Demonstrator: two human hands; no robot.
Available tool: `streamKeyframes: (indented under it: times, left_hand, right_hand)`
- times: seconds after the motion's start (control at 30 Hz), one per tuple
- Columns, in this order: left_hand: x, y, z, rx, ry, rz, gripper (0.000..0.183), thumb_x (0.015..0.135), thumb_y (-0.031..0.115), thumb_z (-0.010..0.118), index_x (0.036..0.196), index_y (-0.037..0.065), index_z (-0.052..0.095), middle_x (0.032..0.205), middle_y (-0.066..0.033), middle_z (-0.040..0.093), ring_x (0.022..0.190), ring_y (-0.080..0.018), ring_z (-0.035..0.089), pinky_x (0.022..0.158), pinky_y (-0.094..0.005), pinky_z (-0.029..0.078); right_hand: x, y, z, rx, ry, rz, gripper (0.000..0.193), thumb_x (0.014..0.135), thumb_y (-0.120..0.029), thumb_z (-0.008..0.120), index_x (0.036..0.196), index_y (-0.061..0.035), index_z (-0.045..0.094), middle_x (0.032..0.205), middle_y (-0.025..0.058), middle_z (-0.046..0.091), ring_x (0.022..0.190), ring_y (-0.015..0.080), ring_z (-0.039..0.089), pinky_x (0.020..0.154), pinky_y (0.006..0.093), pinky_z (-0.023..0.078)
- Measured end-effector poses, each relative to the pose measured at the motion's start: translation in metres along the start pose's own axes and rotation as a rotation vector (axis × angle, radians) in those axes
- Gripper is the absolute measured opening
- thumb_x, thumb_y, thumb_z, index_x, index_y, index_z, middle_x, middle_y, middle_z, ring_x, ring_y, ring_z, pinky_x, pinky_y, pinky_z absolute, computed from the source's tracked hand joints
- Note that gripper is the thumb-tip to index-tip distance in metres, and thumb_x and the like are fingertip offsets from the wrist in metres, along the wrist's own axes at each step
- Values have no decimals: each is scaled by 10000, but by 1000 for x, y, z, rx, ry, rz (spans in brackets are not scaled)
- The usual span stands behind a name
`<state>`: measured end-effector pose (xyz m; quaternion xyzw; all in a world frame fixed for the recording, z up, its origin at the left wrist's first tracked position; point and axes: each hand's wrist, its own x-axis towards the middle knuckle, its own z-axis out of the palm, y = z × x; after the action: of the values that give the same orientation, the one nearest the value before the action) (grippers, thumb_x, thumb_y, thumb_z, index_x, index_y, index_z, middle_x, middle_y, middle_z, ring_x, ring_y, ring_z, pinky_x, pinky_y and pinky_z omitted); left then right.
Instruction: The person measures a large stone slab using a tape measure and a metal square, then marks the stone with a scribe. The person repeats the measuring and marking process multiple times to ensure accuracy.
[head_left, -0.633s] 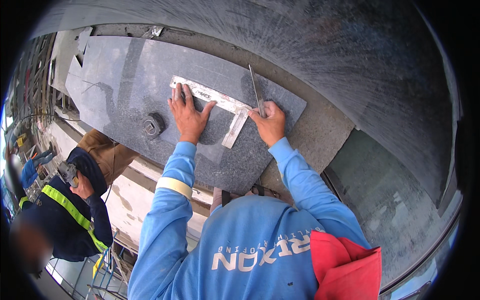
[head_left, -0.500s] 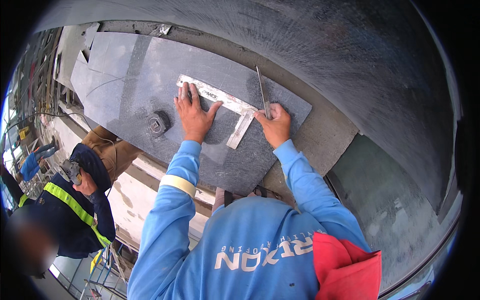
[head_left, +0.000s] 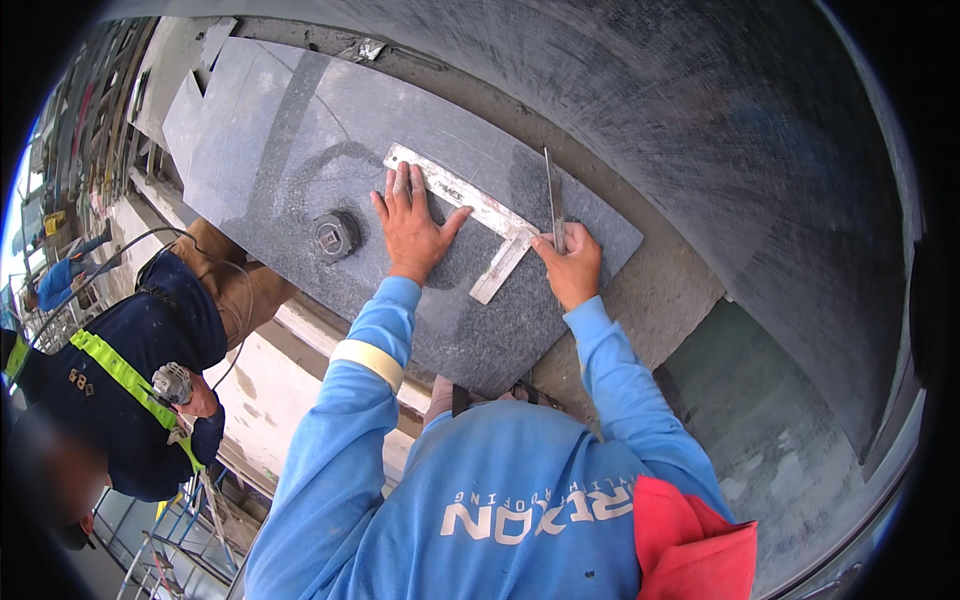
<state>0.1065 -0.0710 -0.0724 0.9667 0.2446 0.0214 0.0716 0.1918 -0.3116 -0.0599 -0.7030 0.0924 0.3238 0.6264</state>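
While spread L hand [head_left: 412,238] rests on try sq. [head_left: 485,206], axis 10–4 o'clock, R hand [head_left: 572,270] by 4-o'clock end pinches metal blade [head_left: 553,197].

Left hand [head_left: 412,236] splayed, palm down, right hand [head_left: 574,268] curled, seemingly pinching

Wide fisheye view, worn on the head, facing down, fairly near

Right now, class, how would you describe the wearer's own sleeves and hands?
The left sleeve and right sleeve are long, light blue and wrist-length. A pale cream band circles the left one above its cuff. The left hand and right hand are ungloved.
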Motion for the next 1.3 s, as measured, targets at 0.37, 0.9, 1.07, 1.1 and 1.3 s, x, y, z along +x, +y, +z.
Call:
streamKeyframes:
  times: [0.37,0.9,1.07,1.1,1.3]
  left_hand:
    - [-3,1,1,6,17,3,1053,862,709,686,1580,18,347,1619,-212,340,1546,-392,263,1228,-674,148]
    - [-2,0,4,-11,54,24,1041,854,704,692,1537,-24,400,1610,-251,358,1530,-414,290,1185,-725,153]
    - [1,15,-11,13,-61,-41,1094,842,733,690,1562,-22,363,1628,-258,325,1536,-437,266,1163,-742,195]
    - [4,22,-18,8,-105,-73,1115,836,738,696,1574,-20,344,1635,-257,313,1540,-442,256,1159,-743,211]
    - [27,51,-49,-44,-425,-273,1272,782,754,732,1588,-97,236,1693,-293,141,1566,-496,121,1087,-774,330]
  right_hand:
    - [0,1,-1,6,-6,22,291,877,36,771,1099,66,586,1019,152,745,918,168,701,807,313,566]
    - [0,5,0,42,-1,-68,284,878,29,775,1098,60,597,1010,140,744,898,148,689,782,289,552]
    - [1,5,-1,-2,-8,-43,283,875,23,783,1088,55,599,1010,131,745,877,135,681,757,278,545]
    - [1,6,-1,4,0,-49,277,874,17,783,1080,52,600,1003,129,745,878,133,681,764,281,547]
    - [3,8,-2,-10,-12,-103,279,869,-5,790,1067,46,600,990,124,742,874,136,682,776,293,550]
